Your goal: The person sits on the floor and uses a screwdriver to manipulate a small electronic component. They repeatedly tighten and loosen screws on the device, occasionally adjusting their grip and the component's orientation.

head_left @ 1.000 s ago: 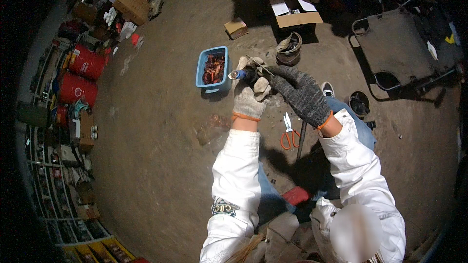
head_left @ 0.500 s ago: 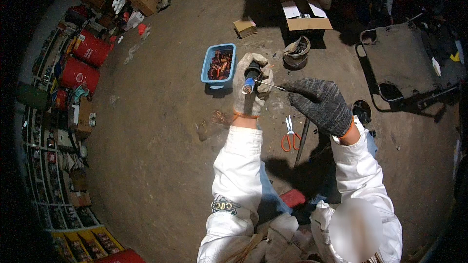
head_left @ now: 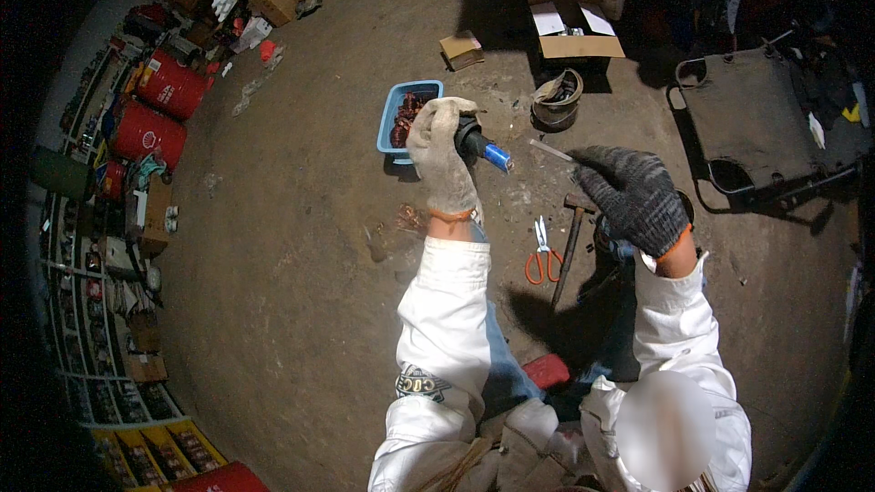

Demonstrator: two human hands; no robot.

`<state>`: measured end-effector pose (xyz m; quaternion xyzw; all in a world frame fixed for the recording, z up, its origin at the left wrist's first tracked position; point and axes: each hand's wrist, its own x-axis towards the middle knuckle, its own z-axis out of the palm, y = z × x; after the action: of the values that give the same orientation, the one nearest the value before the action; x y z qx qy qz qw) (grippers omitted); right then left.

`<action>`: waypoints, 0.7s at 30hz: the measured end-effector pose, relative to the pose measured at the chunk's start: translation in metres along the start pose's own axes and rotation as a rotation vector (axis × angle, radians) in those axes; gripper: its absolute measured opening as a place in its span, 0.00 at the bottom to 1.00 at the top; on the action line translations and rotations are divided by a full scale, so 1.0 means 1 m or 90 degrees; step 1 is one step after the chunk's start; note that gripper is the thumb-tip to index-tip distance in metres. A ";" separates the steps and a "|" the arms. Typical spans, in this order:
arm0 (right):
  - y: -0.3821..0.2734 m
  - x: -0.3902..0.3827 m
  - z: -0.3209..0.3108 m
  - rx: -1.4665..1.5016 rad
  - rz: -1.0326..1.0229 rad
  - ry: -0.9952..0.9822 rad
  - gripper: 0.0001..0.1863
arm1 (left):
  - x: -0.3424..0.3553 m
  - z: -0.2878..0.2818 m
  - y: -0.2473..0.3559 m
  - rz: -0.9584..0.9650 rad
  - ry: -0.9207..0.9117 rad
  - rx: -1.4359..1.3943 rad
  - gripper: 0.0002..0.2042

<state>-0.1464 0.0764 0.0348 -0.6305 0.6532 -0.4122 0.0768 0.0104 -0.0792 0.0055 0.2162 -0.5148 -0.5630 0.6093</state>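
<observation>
My left hand (head_left: 442, 155), in a whitish work glove, is closed round a black cylindrical part (head_left: 468, 138). Its blue-wrapped end (head_left: 497, 158) sticks out toward the right, and the rest is hidden in the glove. A thin, flat metal tool (head_left: 550, 151) is pinched in my right hand (head_left: 631, 196), which wears a dark grey knit glove. The tool's tip points at the blue end but stands apart from it. Below the hands, red-handled scissors (head_left: 544, 255) and a hammer (head_left: 571, 241) lie on the floor.
Behind my left hand stands a blue plastic basin (head_left: 384, 134) of copper-coloured pieces. Farther right are a filled bucket (head_left: 554, 115) and an open cardboard box (head_left: 579, 44). A folding frame seat (head_left: 752, 114) stands at right; red drums (head_left: 146, 135) and shelves line the left.
The black part has turned in my left hand, its blue end swinging from facing me to pointing right. My right hand has drawn the metal tool away, rightward.
</observation>
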 end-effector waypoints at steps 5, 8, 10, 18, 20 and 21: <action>-0.021 -0.011 0.003 -0.021 -0.044 0.057 0.14 | 0.003 -0.002 0.000 0.098 0.028 0.102 0.09; -0.026 -0.010 0.014 -0.119 -0.036 -0.002 0.16 | 0.001 -0.002 0.001 0.085 0.021 0.121 0.09; -0.026 -0.010 0.016 -0.165 -0.014 -0.041 0.17 | -0.001 -0.002 0.002 0.080 0.014 0.145 0.08; -0.027 -0.010 0.023 -0.194 0.025 -0.062 0.17 | -0.003 -0.002 0.002 0.082 -0.013 0.188 0.07; -0.025 -0.009 0.027 -0.210 0.007 -0.047 0.17 | -0.003 -0.002 0.002 0.133 -0.034 0.248 0.06; -0.024 -0.009 0.028 -0.202 0.005 -0.049 0.17 | -0.003 -0.002 0.001 0.176 -0.053 0.299 0.06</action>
<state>-0.1084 0.0755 0.0280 -0.6475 0.7092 -0.2790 0.0024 0.0129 -0.0769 0.0048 0.2558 -0.6804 -0.3481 0.5920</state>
